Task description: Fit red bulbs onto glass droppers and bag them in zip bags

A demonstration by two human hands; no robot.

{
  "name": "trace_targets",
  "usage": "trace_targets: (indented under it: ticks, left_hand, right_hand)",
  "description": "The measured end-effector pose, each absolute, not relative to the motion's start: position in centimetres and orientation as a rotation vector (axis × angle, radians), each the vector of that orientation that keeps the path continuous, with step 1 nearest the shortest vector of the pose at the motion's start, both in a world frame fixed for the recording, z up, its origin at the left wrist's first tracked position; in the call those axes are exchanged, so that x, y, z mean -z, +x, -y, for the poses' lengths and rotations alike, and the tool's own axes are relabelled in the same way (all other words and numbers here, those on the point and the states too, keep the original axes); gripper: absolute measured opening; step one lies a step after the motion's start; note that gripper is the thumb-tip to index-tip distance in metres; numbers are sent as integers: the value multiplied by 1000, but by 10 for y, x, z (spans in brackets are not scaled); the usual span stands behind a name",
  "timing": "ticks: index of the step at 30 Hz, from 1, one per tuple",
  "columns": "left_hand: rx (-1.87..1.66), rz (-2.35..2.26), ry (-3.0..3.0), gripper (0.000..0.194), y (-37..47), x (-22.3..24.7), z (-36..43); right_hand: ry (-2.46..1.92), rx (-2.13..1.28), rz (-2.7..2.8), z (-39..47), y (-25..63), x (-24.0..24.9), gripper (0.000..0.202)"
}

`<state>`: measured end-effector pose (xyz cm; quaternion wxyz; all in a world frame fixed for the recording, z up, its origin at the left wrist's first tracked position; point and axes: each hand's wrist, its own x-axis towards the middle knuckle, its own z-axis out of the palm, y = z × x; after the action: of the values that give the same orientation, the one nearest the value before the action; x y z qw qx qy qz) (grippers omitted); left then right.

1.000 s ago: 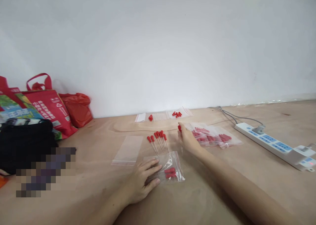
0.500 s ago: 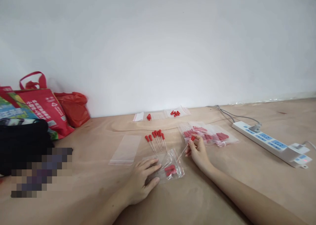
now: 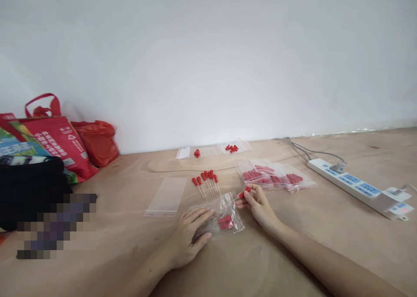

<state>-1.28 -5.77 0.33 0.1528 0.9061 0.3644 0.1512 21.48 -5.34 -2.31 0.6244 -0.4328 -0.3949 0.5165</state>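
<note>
My left hand (image 3: 191, 235) rests flat with fingers spread on a clear zip bag (image 3: 237, 227), pressing it to the table. Inside that bag are droppers with red bulbs (image 3: 225, 221). Between the thumb and fingers of my right hand (image 3: 259, 206) is a dropper (image 3: 245, 192), pinched at its red bulb. Its thin clear stem points left into the bag's mouth, and the tip is hard to make out. Just beyond the bag lie several loose droppers (image 3: 206, 179), bulbs pointing away from me. A flat, clear zip bag (image 3: 167, 196) lies to their left.
Filled zip bags (image 3: 275, 176) overlap behind my right hand. Near the wall are loose red bulbs (image 3: 231, 148), clear stems (image 3: 208, 152) and a small bag (image 3: 183, 153). A power strip (image 3: 352, 184) with cables stands right; red bags (image 3: 97, 143) and black cloth (image 3: 32, 188) sit left.
My right hand has moved left and slightly down, bringing the dropper's stem into the bag's mouth. My left hand has stayed on the bag.
</note>
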Motion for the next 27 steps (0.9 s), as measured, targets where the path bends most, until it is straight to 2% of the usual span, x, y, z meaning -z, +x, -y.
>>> trace_targets:
  ticks: [4, 11, 18, 20, 22, 24, 27]
  left_hand:
    - [-457, -1035, 2575, 48, -12, -3, 58]
    - [-459, -1032, 2570, 46, -12, -3, 58]
    - [-407, -1019, 2622, 43, -11, -3, 58]
    - [-390, -1029, 2632, 41, -11, -4, 58]
    - [-376, -1041, 2634, 41, -12, -4, 58]
    - [-373, -1045, 2630, 40, -12, -4, 58]
    - [-379, -1024, 2631, 40, -12, -2, 57]
  right_hand:
    - [-1070, -1220, 1190, 57, 216, 28, 37]
    - [-1196, -897, 1712, 54, 220, 29, 16]
    - [-1207, -855, 1940, 37, 222, 24, 21]
    - [-1372, -798, 1888, 23, 223, 15, 18]
    - [-1579, -605, 1865, 7, 217, 4, 15]
    - [-1840, -453, 1903, -9, 204, -7, 24]
    - [-1957, -424, 1952, -27, 179, -18, 30]
